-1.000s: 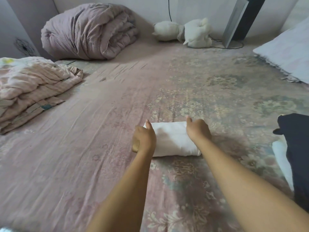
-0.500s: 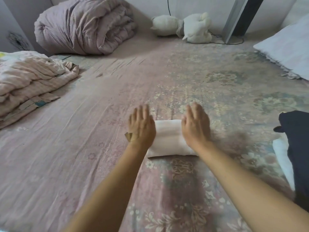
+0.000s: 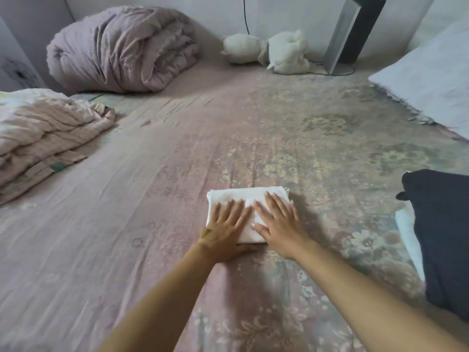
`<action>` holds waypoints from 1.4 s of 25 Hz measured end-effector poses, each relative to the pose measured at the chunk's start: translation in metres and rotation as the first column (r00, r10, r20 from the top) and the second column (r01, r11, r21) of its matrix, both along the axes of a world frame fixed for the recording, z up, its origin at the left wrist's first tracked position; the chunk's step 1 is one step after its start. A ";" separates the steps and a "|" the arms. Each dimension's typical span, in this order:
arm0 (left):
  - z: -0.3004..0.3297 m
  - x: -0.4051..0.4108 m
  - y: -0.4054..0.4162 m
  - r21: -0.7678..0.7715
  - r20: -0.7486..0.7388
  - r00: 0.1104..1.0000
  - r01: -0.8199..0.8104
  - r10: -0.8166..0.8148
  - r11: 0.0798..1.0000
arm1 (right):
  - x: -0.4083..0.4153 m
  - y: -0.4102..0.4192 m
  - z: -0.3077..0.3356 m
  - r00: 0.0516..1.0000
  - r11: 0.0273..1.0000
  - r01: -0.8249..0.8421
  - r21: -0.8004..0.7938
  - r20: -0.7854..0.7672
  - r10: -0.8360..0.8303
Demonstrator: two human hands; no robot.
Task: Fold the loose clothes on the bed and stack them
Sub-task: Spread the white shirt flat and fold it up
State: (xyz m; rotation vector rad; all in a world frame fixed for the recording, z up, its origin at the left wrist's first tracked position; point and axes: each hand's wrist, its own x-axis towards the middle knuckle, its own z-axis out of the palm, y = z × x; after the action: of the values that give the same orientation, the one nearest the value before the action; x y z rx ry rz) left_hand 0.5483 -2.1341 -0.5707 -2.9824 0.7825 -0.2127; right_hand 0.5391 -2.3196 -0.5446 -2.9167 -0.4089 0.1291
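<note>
While left hand (image 3: 224, 228) presses | right hand (image 3: 278, 224) flat | folded white garment (image 3: 247, 196)

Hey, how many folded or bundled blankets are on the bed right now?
2. A mauve rolled blanket sits at the far left by the wall; a pink striped blanket lies folded at the left edge. More may be out of view.

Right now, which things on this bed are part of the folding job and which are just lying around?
Job: folded white garment under left hand and right hand; dark garment.
Lying about: rolled duvet, striped blanket, plush toy, pillow.
</note>
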 end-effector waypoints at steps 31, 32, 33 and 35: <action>0.174 -0.090 -0.334 -0.810 -0.482 0.606 -0.583 -0.633 0.059 | -0.156 -0.304 0.151 0.688 0.236 0.480 0.845 -0.196 -0.698; 0.173 -0.082 -0.350 -0.839 -0.473 0.666 -0.540 -0.576 0.065 | -0.151 -0.313 0.147 0.651 0.289 0.458 0.841 -0.096 -0.753; 0.169 -0.074 -0.363 -0.864 -0.480 0.737 -0.493 -0.476 0.108 | -0.144 -0.320 0.140 0.624 0.355 0.467 0.810 -0.018 -0.781; 0.154 -0.067 -0.380 -0.792 -0.508 0.855 -0.416 -0.106 0.447 | -0.130 -0.331 0.117 0.685 0.611 0.593 0.524 0.071 -0.725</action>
State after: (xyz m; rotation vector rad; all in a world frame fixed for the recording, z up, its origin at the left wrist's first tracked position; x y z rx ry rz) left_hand 0.4815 -2.5138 -0.4165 -4.2400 0.4270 0.2979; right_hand 0.4089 -2.6505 -0.4279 -2.3898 0.5778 -0.4400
